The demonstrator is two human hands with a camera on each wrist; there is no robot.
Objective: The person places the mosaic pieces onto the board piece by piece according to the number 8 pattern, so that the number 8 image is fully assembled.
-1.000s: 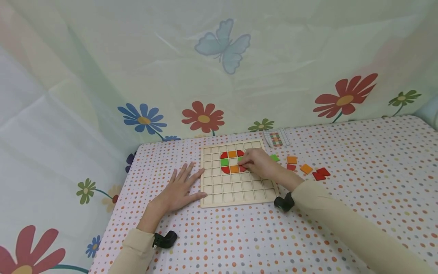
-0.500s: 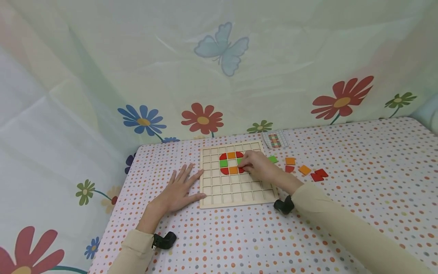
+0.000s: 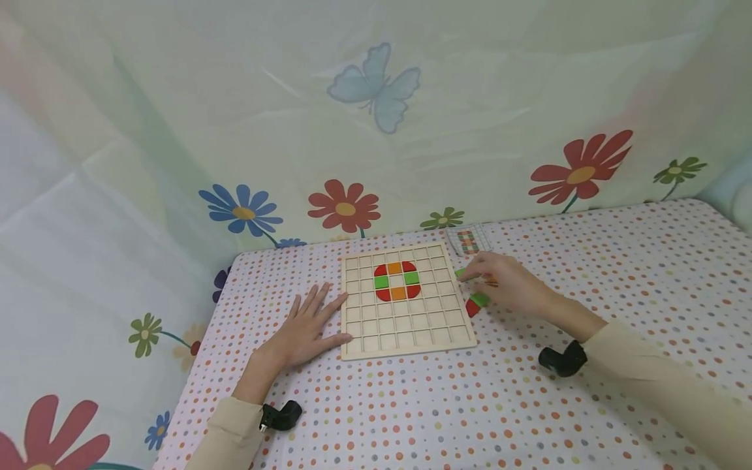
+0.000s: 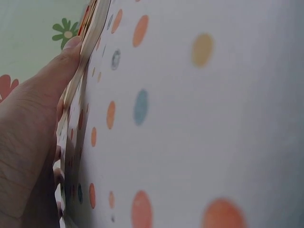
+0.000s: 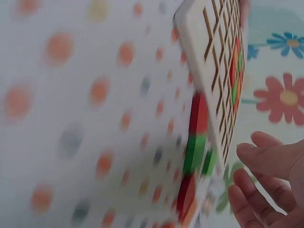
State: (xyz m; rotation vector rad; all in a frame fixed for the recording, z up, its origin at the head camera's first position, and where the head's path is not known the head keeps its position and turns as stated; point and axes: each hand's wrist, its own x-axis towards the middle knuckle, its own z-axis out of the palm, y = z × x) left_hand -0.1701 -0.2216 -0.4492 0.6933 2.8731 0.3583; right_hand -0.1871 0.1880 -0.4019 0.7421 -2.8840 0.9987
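While the left hand [image 3: 302, 333] is lying spread and relaxed, its thumb touching the wooden board [image 3: 411, 326] just below the frame's centre, the right hand [image 3: 511, 281] is hovering right of centre (released, fingers loosely bent) by loose tiles [image 3: 473, 307]. Red, orange and green tiles [image 3: 382, 282] are forming a ring on the board.

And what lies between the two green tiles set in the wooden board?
Only a bare square of the wooden board; the head view shows that.
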